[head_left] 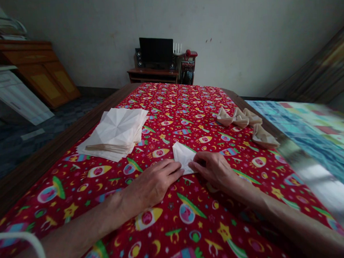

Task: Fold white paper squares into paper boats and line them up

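Note:
A small white sheet of paper (183, 155), folded into a pointed shape, lies on the red patterned cloth between my two hands. My left hand (158, 178) rests on the cloth with its fingertips pressed together at the paper's lower left edge. Thumb and fingers of my right hand (211, 165) pinch the paper's right side. Left of them stands a stack of creased square papers (118, 127), the top one marked with fold lines. Several folded paper boats (239, 118) sit toward the right edge of the cloth, one of them (264, 136) nearer to me.
The red cloth (188, 102) covers a long table with a dark wooden edge (84, 124). A monitor (156, 50) stands on a desk at the far wall. A bed with a patterned cover (304, 132) is at the right. Cabinets (46, 73) stand at the left. A white cable (31, 239) curves at lower left.

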### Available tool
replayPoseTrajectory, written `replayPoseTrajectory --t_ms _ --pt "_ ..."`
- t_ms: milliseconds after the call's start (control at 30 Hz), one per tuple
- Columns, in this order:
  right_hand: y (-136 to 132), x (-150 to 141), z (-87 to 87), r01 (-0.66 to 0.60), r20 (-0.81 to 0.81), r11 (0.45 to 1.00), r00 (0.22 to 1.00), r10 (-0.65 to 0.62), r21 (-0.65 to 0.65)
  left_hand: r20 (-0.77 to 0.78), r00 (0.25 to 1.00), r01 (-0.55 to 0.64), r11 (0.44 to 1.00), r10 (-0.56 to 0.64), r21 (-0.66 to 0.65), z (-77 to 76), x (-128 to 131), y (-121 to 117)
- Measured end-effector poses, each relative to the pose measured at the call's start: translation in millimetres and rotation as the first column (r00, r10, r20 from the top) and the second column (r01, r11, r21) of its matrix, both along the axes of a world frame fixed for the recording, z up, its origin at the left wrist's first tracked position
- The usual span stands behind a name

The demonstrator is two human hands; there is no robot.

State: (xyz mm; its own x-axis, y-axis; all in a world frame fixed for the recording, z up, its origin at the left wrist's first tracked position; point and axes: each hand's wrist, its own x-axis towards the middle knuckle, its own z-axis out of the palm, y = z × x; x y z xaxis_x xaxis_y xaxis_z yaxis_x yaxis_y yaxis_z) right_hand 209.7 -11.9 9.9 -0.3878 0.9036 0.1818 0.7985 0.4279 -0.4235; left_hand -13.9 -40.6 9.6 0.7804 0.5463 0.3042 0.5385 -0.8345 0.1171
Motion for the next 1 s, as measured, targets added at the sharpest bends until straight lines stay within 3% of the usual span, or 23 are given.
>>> replayPoseTrajectory --t_ms 300,533,733,833,933,967,1000 --pt "-0.1 0.1 -0.4 0.016 0.03 1.0 0.999 -0.016 -0.002 -0.062 0.998 0.034 0.998 -0.031 0.048 -2.6 -0.6 0.9" --pt "-0.3 6.0 -10.4 -0.069 0.006 0.989 0.998 0.069 0.132 -0.023 0.999 0.027 1.0 -0.027 0.009 -2.2 0.2 1.1" --pt "-2.8 2.4 -5.8 -0.059 0.153 0.929 0.988 0.003 0.366 -0.085 0.996 0.028 0.999 -0.029 -0.016 -3.2 -0.2 1.7" --pt "-15.6 -1.6 0.7 -0.197 0.238 0.876 0.966 0.098 0.44 -0.085 0.996 0.026 1.0 -0.027 -0.017 -3.0 0.8 2.2" --pt "-35.2 -4.8 3.4 -0.449 0.291 0.797 0.889 0.353 0.404 -0.07 0.997 0.015 0.999 -0.018 -0.046 -0.9 2.0 1.7" --pt "-41.6 -5.1 3.3 -0.48 0.298 0.78 0.874 0.385 0.401 -0.061 0.998 0.012 0.998 -0.015 -0.059 -0.1 2.1 1.4" --pt "-47.3 -4.7 3.1 -0.475 0.3 0.797 0.875 0.381 0.372 -0.053 0.999 0.009 0.998 -0.013 -0.069 0.6 2.1 1.1"
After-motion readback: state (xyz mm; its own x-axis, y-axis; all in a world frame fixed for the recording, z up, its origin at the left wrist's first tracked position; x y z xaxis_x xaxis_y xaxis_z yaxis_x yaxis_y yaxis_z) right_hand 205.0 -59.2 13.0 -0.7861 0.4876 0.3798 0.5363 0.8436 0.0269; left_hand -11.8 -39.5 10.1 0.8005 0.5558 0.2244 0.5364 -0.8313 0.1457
